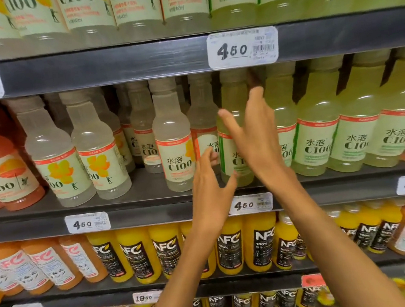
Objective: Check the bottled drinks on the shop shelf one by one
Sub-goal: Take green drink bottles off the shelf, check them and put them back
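Both hands loose, gripping nothing: left hand (209,189) & right hand (256,134) flank pale-green bottle (232,116), prob. to turn label forward.

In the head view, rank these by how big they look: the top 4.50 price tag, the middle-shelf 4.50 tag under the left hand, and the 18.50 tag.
Largest to smallest:
1. Top 4.50 price tag
2. Middle-shelf 4.50 tag
3. 18.50 tag, partly hidden by the left forearm, so unsure

Wide-angle nearness may exaggerate the differences.
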